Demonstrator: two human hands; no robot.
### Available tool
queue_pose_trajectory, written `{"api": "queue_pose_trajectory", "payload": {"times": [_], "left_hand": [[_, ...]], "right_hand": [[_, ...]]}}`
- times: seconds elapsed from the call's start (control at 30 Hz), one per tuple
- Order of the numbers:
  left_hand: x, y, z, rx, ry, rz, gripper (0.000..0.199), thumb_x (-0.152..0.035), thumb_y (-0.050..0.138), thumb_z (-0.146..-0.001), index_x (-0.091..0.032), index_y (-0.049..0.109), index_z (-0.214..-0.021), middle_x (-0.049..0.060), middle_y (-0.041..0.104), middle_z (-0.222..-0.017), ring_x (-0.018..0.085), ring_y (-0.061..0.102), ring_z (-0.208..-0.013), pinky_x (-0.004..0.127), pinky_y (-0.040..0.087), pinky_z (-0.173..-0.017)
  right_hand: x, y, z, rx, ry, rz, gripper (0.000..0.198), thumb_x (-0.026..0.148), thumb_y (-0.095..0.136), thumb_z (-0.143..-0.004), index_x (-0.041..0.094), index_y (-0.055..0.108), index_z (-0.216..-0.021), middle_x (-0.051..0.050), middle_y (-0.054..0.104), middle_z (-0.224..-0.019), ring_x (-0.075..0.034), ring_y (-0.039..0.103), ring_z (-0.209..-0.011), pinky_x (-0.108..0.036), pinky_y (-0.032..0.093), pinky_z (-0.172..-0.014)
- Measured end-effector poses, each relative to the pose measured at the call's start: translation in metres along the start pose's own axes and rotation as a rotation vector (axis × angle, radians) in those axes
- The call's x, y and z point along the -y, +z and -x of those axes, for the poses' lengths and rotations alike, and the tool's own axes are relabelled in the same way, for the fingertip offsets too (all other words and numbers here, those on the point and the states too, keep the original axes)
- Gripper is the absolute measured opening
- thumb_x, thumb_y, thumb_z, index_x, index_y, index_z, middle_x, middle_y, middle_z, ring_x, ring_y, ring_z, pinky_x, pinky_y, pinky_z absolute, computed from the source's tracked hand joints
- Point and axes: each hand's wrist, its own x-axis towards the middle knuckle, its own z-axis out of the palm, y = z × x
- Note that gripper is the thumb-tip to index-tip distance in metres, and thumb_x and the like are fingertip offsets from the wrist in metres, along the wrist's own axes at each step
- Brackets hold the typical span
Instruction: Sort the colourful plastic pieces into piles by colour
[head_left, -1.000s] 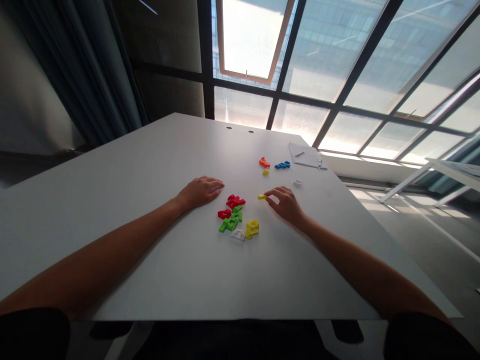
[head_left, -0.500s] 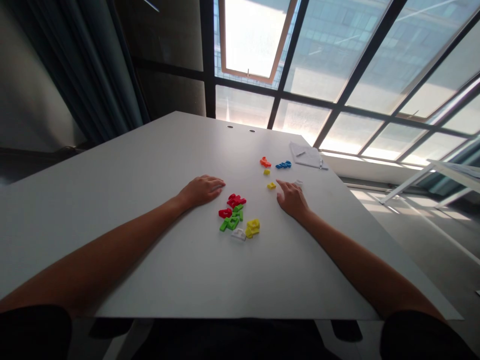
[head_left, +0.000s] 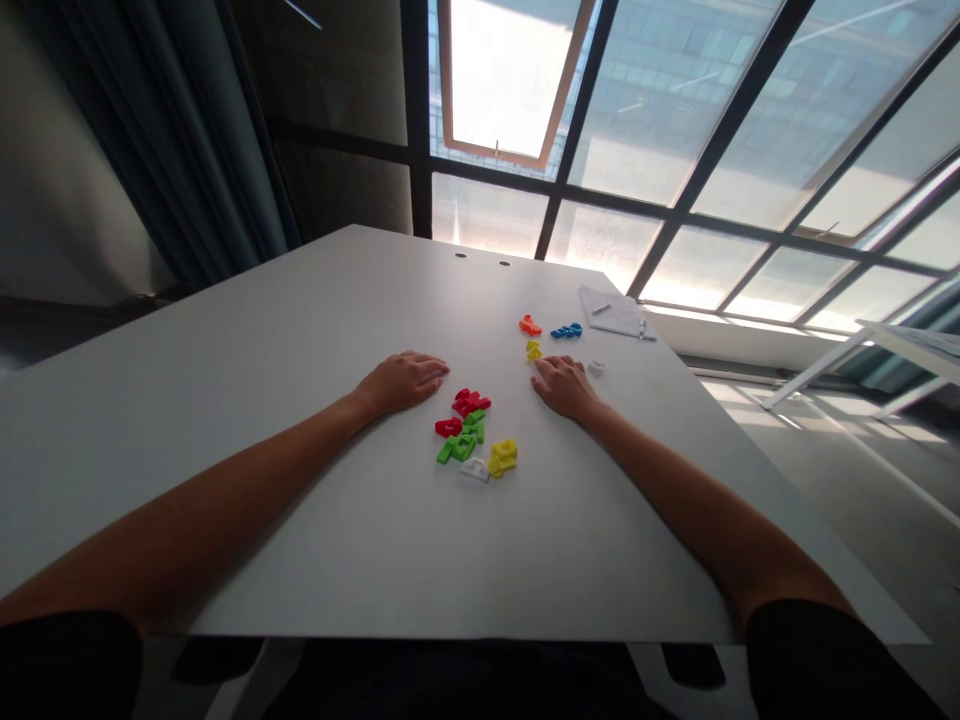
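Note:
My right hand [head_left: 568, 384] lies low over the table, fingers stretched out, its index fingertip at the small yellow pieces [head_left: 533, 350]. Whether the tip touches them I cannot tell. To its right is a white piece [head_left: 596, 368]; beyond it sit orange pieces [head_left: 529, 325] and blue pieces [head_left: 567, 330]. My left hand [head_left: 406, 381] rests on the tabletop, fingers extended, holding nothing. Just right of and nearer than it lie red pieces [head_left: 469, 402], green pieces [head_left: 461, 446], a white piece [head_left: 474, 469] and a yellow clump [head_left: 503, 457].
The white table [head_left: 315, 540] ends at a near edge by my body. At the far right, papers [head_left: 616, 311] lie with pens on them. Two round holes pierce the far end. Windows [head_left: 622, 150] stand behind, a dark curtain [head_left: 165, 130] at left, another white table [head_left: 911, 345] at right.
My right hand has moved left and slightly away from me. The nearer small yellow piece has been pushed up against the farther one. My left hand has stayed in place.

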Motion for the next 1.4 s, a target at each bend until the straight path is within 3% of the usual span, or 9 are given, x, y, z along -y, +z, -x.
{"api": "queue_pose_trajectory", "payload": {"times": [0.2,0.37,0.5,0.6,0.7,0.9,1.0,1.13,1.4], "left_hand": [[-0.001,-0.001,0.0,0.009,-0.001,-0.01,0.051,-0.049,0.045,-0.102,-0.027,0.081,-0.131,0.007,0.078,-0.142,0.031,0.071,-0.13,0.048,0.053,-0.119],[-0.001,0.0,0.0,0.005,-0.001,-0.009,0.05,-0.049,0.045,-0.103,-0.029,0.081,-0.131,0.005,0.078,-0.143,0.03,0.071,-0.13,0.046,0.053,-0.119],[-0.001,0.0,0.0,0.008,-0.005,-0.019,0.05,-0.048,0.045,-0.103,-0.029,0.081,-0.131,0.005,0.078,-0.142,0.03,0.07,-0.131,0.046,0.054,-0.118],[-0.001,0.0,0.0,0.006,0.003,-0.02,0.049,-0.047,0.045,-0.103,-0.028,0.081,-0.132,0.006,0.078,-0.143,0.03,0.071,-0.13,0.047,0.054,-0.118],[-0.001,0.0,0.0,0.011,0.021,-0.017,0.05,-0.048,0.044,-0.104,-0.028,0.081,-0.132,0.006,0.077,-0.144,0.03,0.071,-0.13,0.047,0.053,-0.118],[-0.001,-0.001,0.0,0.012,0.015,-0.017,0.05,-0.048,0.044,-0.103,-0.029,0.081,-0.132,0.004,0.077,-0.144,0.03,0.07,-0.131,0.047,0.053,-0.119],[-0.002,-0.002,0.0,0.019,0.002,-0.019,0.051,-0.049,0.043,-0.103,-0.029,0.08,-0.133,0.004,0.077,-0.145,0.03,0.069,-0.133,0.046,0.051,-0.12],[-0.004,-0.004,0.0,0.023,-0.014,-0.017,0.053,-0.049,0.043,-0.103,-0.028,0.08,-0.132,0.005,0.076,-0.145,0.03,0.069,-0.133,0.047,0.052,-0.12],[-0.004,-0.004,0.002,0.011,-0.017,-0.008,0.051,-0.049,0.045,-0.102,-0.028,0.081,-0.132,0.007,0.077,-0.143,0.031,0.07,-0.131,0.049,0.053,-0.119]], "right_hand": [[0.003,0.005,-0.004,-0.06,-0.009,-0.017,0.046,0.036,0.053,-0.112,0.017,0.066,-0.152,-0.02,0.072,-0.144,-0.037,0.061,-0.132,-0.048,0.045,-0.111],[0.0,0.009,0.015,-0.157,-0.215,-0.131,0.033,0.026,0.052,-0.111,0.019,0.078,-0.129,-0.015,0.08,-0.128,-0.032,0.067,-0.121,-0.047,0.046,-0.108],[0.003,0.008,0.027,-0.259,-0.28,-0.229,0.024,0.024,0.057,-0.108,0.021,0.08,-0.115,-0.014,0.083,-0.116,-0.032,0.069,-0.115,-0.049,0.048,-0.103],[0.014,0.002,0.04,-0.279,-0.459,-0.386,0.018,0.024,0.06,-0.106,0.022,0.078,-0.107,-0.011,0.082,-0.107,-0.029,0.071,-0.106,-0.048,0.051,-0.1],[0.032,-0.01,0.063,-0.273,-0.681,-0.546,0.017,0.023,0.06,-0.107,0.025,0.075,-0.113,-0.009,0.081,-0.106,-0.026,0.071,-0.101,-0.047,0.054,-0.097],[0.053,-0.031,0.098,-0.241,-0.84,-0.596,0.024,0.018,0.064,-0.103,0.026,0.073,-0.124,-0.009,0.08,-0.113,-0.026,0.071,-0.105,-0.047,0.056,-0.097],[0.044,-0.027,0.09,-0.261,-0.776,-0.494,0.024,0.014,0.064,-0.102,0.026,0.075,-0.12,-0.008,0.081,-0.112,-0.026,0.071,-0.106,-0.047,0.055,-0.099],[0.02,-0.014,0.066,-0.281,-0.538,-0.303,0.026,0.014,0.061,-0.102,0.023,0.077,-0.12,-0.011,0.081,-0.118,-0.029,0.07,-0.111,-0.048,0.053,-0.101],[-0.01,-0.004,0.021,-0.154,-0.191,-0.084,0.035,0.018,0.057,-0.101,0.016,0.076,-0.13,-0.016,0.077,-0.137,-0.035,0.063,-0.129,-0.05,0.046,-0.11]]}}
